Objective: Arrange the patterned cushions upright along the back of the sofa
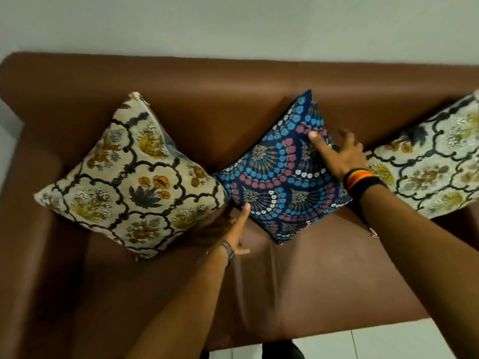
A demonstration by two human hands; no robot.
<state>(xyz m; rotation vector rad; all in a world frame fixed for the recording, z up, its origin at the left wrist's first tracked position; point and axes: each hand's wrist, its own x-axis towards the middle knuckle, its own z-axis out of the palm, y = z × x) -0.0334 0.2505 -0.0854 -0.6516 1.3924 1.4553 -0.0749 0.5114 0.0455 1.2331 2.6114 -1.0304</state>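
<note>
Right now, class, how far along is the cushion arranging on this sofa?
Done: the cream floral cushion on the left leans on its corner against the brown leather sofa back. In hand: the left hand and right hand steady the blue patterned cushion. Left: the cream floral cushion on the right, partly out of frame, lies tilted.

Single head view, close, angled steeply down over the sofa (311, 281), facing the wall (233, 27)

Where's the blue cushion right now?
Head view, middle of the sofa: the blue cushion stands on a corner between two cream floral cushions, left hand at its lower left edge, right hand at its upper right.
</note>
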